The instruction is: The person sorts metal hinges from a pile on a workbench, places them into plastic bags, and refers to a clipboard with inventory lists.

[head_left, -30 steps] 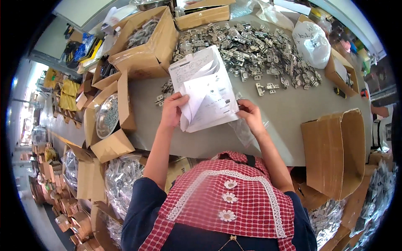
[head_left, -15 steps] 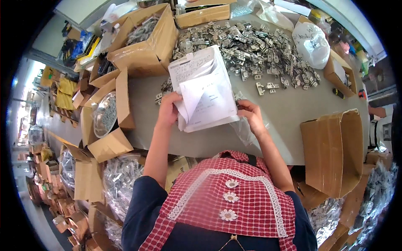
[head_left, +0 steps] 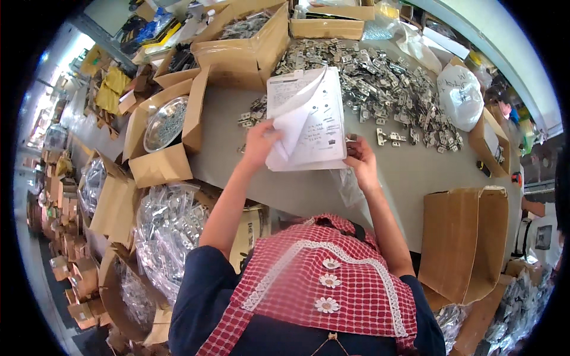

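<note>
Left hand [head_left: 262, 142] on paper [head_left: 295, 121] (curved)

Here's the left hand [head_left: 261, 144] holding a curled white sheet [head_left: 297, 118] over the stack of papers [head_left: 326, 127], and the right hand [head_left: 362, 161] pinches that stack low on its right edge! Beyond, metal fittings [head_left: 380, 83] sprawl in a heap across the grey table [head_left: 401, 169], a white plastic bag [head_left: 460, 98] sitting just to their right.

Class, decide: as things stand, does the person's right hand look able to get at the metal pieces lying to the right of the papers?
Probably yes: the metal pieces lie close by with nothing apparently in between, though the right hand would likely need to release the papers first.
</note>
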Demonstrator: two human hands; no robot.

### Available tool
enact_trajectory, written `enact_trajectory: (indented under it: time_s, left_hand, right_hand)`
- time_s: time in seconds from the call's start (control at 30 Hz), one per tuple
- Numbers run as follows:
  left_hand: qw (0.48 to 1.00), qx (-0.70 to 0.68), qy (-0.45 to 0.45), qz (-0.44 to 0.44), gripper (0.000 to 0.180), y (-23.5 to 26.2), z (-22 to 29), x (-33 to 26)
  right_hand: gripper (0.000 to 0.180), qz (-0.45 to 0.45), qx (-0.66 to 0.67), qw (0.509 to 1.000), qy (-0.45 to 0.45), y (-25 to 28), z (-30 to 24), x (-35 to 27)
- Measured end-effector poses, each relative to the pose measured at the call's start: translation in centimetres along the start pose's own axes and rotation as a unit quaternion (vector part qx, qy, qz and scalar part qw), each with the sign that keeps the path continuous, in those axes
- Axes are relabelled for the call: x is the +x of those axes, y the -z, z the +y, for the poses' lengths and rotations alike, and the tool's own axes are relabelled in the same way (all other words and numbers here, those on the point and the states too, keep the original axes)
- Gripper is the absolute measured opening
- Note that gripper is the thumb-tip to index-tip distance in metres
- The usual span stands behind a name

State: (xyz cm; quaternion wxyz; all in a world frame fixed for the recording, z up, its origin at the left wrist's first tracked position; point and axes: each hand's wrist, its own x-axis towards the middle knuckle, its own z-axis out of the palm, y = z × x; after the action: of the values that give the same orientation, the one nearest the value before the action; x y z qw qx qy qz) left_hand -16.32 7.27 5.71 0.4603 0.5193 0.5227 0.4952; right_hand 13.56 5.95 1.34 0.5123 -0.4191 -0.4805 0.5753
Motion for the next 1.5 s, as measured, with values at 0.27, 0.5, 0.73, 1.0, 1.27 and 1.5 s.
enact_trajectory:
  time_s: [0.27,0.5,0.73,1.0,1.27,1.5]
  left_hand:
    - [0.865,0.453,-0.215,-0.002,0.069,-9.7,2.9,-4.6]
    - [0.880,0.469,-0.064,0.026,0.039,-8.0,3.4,-3.7]
    - [0.991,0.023,0.053,0.124,0.025,-5.0,1.4,-3.3]
    - [0.977,0.003,0.117,-0.177,0.032,-3.7,6.9,-3.1]
    - [0.984,0.178,0.014,-0.007,0.030,11.1,15.1,17.1]
    - [0.961,0.190,-0.013,0.202,0.028,26.6,12.4,42.6]
  right_hand:
    - [0.063,0.020,-0.091,0.995,0.042,-0.8,-0.7,0.9]
    - [0.053,-0.013,0.058,0.998,0.007,-1.0,-3.8,0.9]
    - [0.047,-0.002,0.052,0.999,-0.003,-0.1,-1.9,2.1]
    - [0.035,0.044,0.053,0.991,-0.115,-0.2,-1.7,2.4]
    - [0.033,0.118,0.004,0.979,-0.167,-1.8,-0.6,4.3]
    - [0.024,0.147,-0.085,0.973,-0.155,-1.3,0.8,6.2]
